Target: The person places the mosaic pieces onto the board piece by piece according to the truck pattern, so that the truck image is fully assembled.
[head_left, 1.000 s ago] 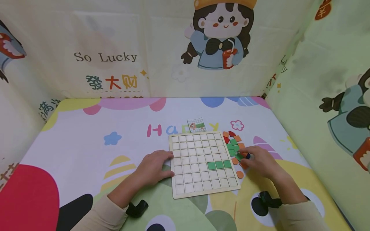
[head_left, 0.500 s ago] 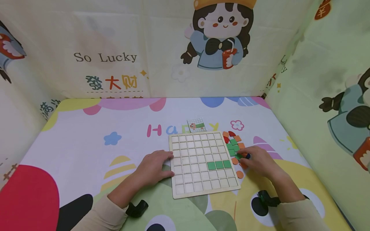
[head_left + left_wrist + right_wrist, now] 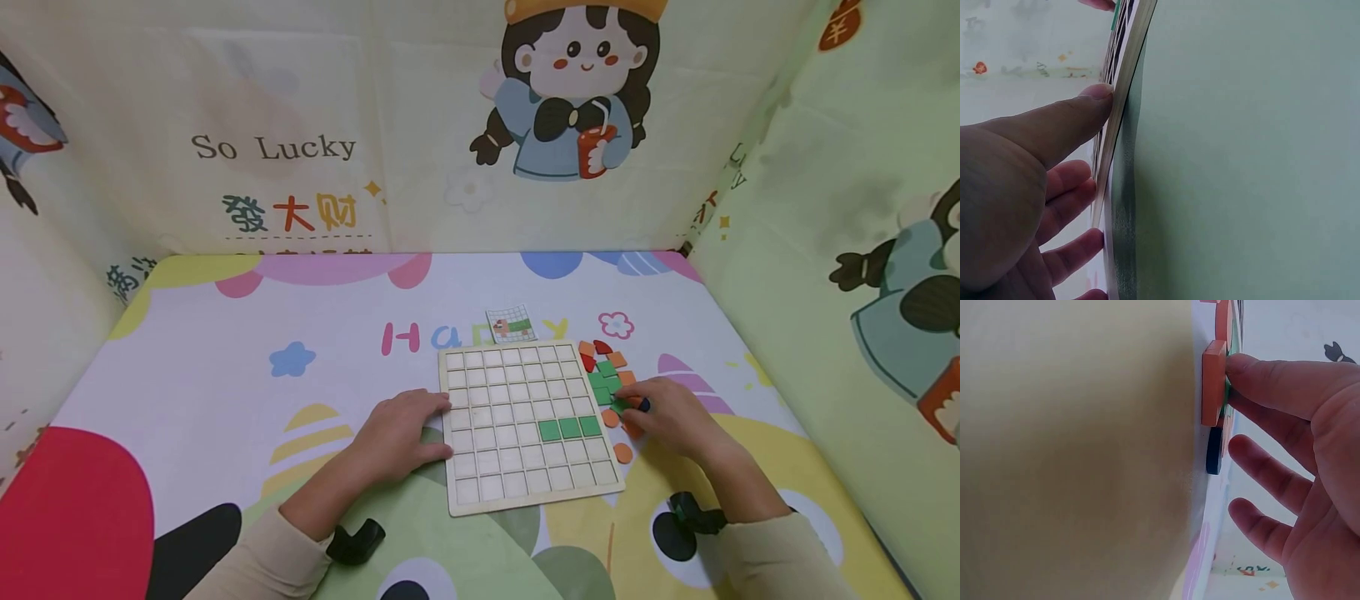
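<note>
A pale wooden grid board (image 3: 510,503) lies on the table, with a row of three green square tiles (image 3: 569,428) set in its cells. My left hand (image 3: 397,433) steadies its left edge; in the left wrist view the thumb (image 3: 1079,115) and fingertips touch that edge. Right of the board, my right hand (image 3: 678,417) is at the loose pieces, thumb and forefinger pinching a green square tile (image 3: 619,407). The right wrist view shows an orange tile (image 3: 1212,384) and a dark blue piece (image 3: 1213,450) by the fingers, the green tile mostly hidden.
A small printed picture card (image 3: 512,325) lies behind the board. Other loose pieces include red ones (image 3: 602,347), orange squares (image 3: 617,359) and an orange disc (image 3: 622,453). Patterned cloth walls (image 3: 420,125) stand behind and at both sides of the table.
Almost nothing differs. The right hand has shifted very slightly at the loose pieces; the left hand and the board have stayed in place.
</note>
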Action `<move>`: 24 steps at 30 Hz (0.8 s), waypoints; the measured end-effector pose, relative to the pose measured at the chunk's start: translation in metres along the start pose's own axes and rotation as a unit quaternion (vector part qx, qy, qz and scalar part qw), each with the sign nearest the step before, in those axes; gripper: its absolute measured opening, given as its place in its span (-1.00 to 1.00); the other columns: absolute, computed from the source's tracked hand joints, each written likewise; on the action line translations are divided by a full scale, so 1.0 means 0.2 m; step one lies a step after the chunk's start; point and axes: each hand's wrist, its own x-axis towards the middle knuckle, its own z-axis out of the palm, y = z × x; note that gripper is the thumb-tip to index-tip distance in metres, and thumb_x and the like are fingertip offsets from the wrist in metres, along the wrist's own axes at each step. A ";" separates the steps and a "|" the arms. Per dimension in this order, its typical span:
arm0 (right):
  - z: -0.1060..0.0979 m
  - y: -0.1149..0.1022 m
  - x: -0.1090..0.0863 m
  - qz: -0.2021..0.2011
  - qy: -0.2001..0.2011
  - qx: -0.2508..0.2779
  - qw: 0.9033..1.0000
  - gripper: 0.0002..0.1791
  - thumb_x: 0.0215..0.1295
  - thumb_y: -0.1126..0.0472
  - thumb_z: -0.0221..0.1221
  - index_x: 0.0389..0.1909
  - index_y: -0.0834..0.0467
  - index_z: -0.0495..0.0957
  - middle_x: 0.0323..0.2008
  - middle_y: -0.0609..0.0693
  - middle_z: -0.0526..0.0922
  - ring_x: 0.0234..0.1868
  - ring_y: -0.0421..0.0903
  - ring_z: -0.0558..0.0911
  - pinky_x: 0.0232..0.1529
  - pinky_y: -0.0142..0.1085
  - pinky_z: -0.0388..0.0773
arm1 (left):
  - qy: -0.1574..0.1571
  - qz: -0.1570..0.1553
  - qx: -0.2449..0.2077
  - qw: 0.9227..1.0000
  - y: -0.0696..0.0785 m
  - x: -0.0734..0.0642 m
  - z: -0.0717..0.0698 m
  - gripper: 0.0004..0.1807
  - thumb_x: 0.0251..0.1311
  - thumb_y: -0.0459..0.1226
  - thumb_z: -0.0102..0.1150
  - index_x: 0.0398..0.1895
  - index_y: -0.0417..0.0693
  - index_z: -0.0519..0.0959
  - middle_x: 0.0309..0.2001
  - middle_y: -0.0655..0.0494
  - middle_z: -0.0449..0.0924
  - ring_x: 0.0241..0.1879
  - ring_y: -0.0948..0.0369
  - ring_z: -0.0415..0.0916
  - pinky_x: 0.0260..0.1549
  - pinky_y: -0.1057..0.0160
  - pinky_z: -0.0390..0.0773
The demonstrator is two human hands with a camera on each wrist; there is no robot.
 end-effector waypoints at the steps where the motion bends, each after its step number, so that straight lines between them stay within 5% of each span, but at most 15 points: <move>1: 0.00 0.00 0.00 -0.002 0.002 -0.001 1.000 -0.70 0.22 0.23 0.37 -0.03 0.21 0.72 -0.14 0.14 0.68 -0.05 0.19 0.56 0.00 0.12 0.54 | 0.000 0.000 0.000 1.000 0.00 0.00 0.00 -0.41 0.09 -0.12 0.48 0.19 -0.11 0.56 0.22 0.06 0.53 0.26 -0.02 0.39 0.19 -0.12 0.36; 24: 0.00 0.01 0.00 0.001 0.006 0.003 1.000 -0.65 0.22 0.18 0.39 -0.02 0.26 0.68 -0.20 0.04 0.68 -0.13 0.09 0.57 0.01 0.09 0.54 | 0.002 0.003 -0.006 1.000 0.00 0.00 -0.01 -0.41 0.09 -0.13 0.48 0.19 -0.12 0.56 0.23 0.05 0.53 0.26 -0.03 0.39 0.19 -0.13 0.36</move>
